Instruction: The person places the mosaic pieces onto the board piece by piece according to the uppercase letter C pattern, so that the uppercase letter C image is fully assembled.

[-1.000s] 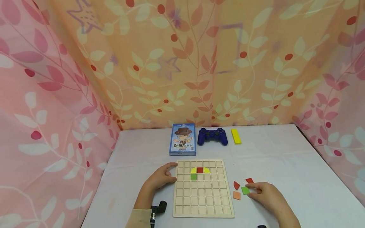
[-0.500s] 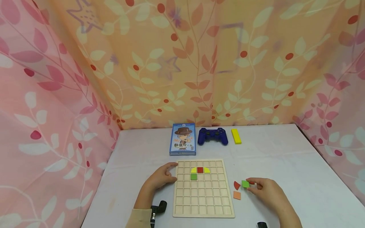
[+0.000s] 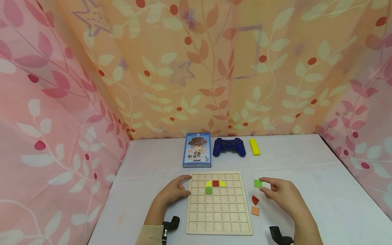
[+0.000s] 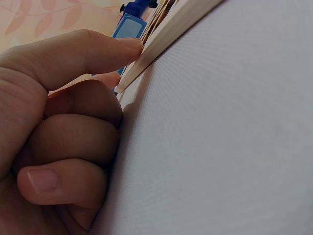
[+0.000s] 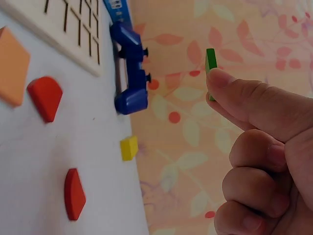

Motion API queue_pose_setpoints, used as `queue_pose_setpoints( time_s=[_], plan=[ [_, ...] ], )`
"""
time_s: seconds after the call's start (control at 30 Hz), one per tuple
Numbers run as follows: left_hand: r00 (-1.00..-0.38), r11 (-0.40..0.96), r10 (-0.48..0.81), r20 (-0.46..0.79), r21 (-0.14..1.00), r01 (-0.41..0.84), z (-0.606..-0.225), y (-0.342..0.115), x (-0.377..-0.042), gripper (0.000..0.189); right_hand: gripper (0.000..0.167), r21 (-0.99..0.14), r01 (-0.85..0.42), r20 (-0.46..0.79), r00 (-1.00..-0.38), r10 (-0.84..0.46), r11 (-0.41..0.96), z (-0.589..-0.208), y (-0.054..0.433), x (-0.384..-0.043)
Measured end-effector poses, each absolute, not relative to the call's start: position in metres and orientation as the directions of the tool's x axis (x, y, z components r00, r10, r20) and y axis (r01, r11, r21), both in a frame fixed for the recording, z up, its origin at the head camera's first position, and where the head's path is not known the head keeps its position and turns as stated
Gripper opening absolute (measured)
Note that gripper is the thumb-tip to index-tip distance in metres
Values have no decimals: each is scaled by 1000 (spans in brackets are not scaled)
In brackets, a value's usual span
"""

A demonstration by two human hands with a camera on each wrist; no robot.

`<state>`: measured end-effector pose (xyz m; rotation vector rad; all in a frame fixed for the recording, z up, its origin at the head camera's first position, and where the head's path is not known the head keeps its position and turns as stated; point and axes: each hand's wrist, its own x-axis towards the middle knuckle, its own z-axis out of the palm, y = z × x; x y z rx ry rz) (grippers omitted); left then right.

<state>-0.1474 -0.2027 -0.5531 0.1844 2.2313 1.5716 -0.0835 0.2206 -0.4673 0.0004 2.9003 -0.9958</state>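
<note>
My right hand (image 3: 283,195) pinches a green square tile (image 3: 258,183) between thumb and forefinger, to the right of the wooden grid board (image 3: 218,217). The right wrist view shows this thin green tile (image 5: 211,58) edge-on and raised over the table, the other fingers curled into the palm. At the board's left edge, my left hand (image 3: 173,190) rests with forefinger near the top corner and thumb lower down. Its other fingers are curled under in the left wrist view. Two yellow quarter-round tiles flank a red square tile (image 3: 215,183) on the board, with a green tile (image 3: 209,191) below the left one.
Right of the board lie a red quarter-round tile (image 3: 255,200) and an orange square tile (image 3: 255,211). Another red tile (image 5: 74,195) shows only in the right wrist view. Behind stand a blue box (image 3: 197,150), a game controller (image 3: 229,147) and a yellow block (image 3: 254,147).
My right hand has picked the green tile up from beside the red and orange tiles and carried it away from me, towards the back. The left hand has stayed at the board's edge.
</note>
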Motion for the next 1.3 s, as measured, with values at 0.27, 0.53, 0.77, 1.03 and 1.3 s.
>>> queue_pose_setpoints(
  time_s=[0.27,0.53,0.77,1.03,1.3],
  plan=[
    [-910,370,330,-249,922,-119,-552,-202,-147,71,45,-641,26,-70,-997,-25,767,-453,207,-86],
    [-912,366,324,-250,922,-123,-552,-204,-148,72,40,-649,-59,29,-998,-53,759,-443,195,-91],
    [-906,363,337,-255,923,-125,-555,-204,-148,71,39,-662,-126,93,-992,-85,739,-434,180,-94],
    [-912,362,336,-236,926,-107,-555,-203,-149,71,34,-686,-149,87,-989,-123,712,-435,159,-95],
    [-908,358,343,-239,927,-109,-555,-203,-148,69,32,-636,-273,126,-960,-252,722,-444,125,-91]
  ],
)
